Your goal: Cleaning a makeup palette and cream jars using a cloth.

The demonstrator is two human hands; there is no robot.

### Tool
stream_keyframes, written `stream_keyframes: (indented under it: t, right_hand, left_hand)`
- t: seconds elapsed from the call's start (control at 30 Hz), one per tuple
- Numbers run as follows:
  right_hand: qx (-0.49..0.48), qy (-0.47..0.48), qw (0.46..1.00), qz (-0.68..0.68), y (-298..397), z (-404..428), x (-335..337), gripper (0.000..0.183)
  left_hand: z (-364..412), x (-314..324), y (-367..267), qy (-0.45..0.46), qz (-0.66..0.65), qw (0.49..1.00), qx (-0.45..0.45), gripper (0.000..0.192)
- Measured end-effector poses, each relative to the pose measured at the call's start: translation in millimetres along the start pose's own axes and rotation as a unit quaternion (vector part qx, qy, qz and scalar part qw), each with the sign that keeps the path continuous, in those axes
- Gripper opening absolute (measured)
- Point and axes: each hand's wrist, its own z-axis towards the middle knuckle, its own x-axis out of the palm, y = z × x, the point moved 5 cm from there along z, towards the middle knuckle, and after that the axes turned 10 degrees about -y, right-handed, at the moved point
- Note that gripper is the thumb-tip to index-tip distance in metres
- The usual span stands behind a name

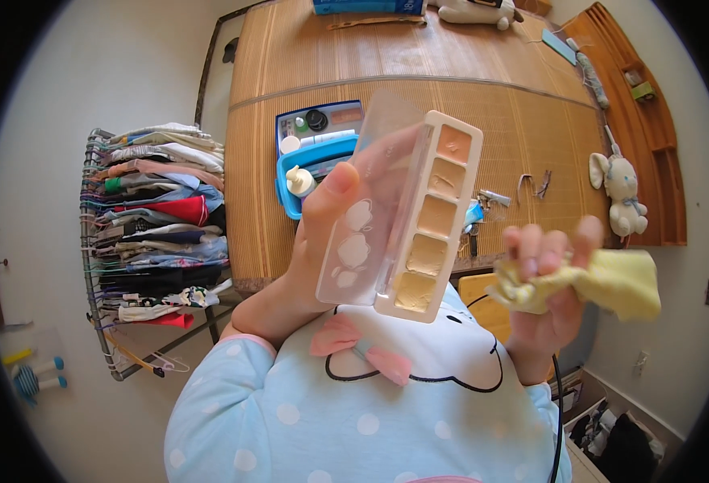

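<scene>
My left hand (324, 223) holds a concealer palette (436, 217) up close in front of my chest, its clear hinged lid (363, 259) swung open to the left. Several square pans run down the palette, from peach at the top to yellowish beige at the bottom, their surfaces marked by use. The thumb lies by the lid's left edge, and fingers show through the clear plastic. To the right, my right hand (547, 271) grips a crumpled pale yellow cloth (623, 284), slightly blurred and apart from the palette.
Beyond the palette, a mat-covered bed (511, 115) carries a blue box (345, 115) and a blue basket (282, 181) with a pump bottle (300, 181). Small tubes (494, 197) lie right. A clothes rack (92, 241) stands left; a plush elephant (623, 187) rests by the wooden headboard (662, 163).
</scene>
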Motion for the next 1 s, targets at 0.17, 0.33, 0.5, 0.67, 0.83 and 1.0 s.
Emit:
stream_keyframes:
  t: [0.17, 0.33, 0.5, 0.67, 0.83, 1.0]
  right_hand:
    - [0.131, -0.076, 0.987, 0.052, -13.7, -3.5, 0.1, 0.039]
    - [0.132, -0.060, 0.985, 0.088, -14.4, -4.3, 4.9, 0.038]
    - [0.096, -0.080, 0.991, 0.045, -9.5, -6.3, 6.7, 0.040]
    - [-0.207, 0.015, 0.917, -0.340, 21.4, -11.9, 17.2, 0.032]
    - [-0.339, 0.042, 0.834, -0.433, 23.9, -17.0, 25.6, 0.037]
    - [-0.380, 0.043, 0.787, -0.483, 23.5, -19.9, 31.2, 0.033]
  left_hand:
    - [-0.7, -7.5, 0.1, -0.010, 0.017, 1.000, 0.000, 0.098]
    - [-5.6, -11.1, -1.5, -0.054, 0.071, 0.995, 0.047, 0.109]
    - [-9.3, -11.1, -4.7, -0.086, 0.144, 0.974, 0.156, 0.112]
    - [-17.5, -4.7, -10.3, -0.041, 0.157, 0.971, 0.178, 0.110]
    - [-26.7, -3.8, -10.4, -0.031, 0.171, 0.961, 0.215, 0.110]
    - [-27.3, -4.1, -9.0, -0.015, 0.171, 0.960, 0.219, 0.110]
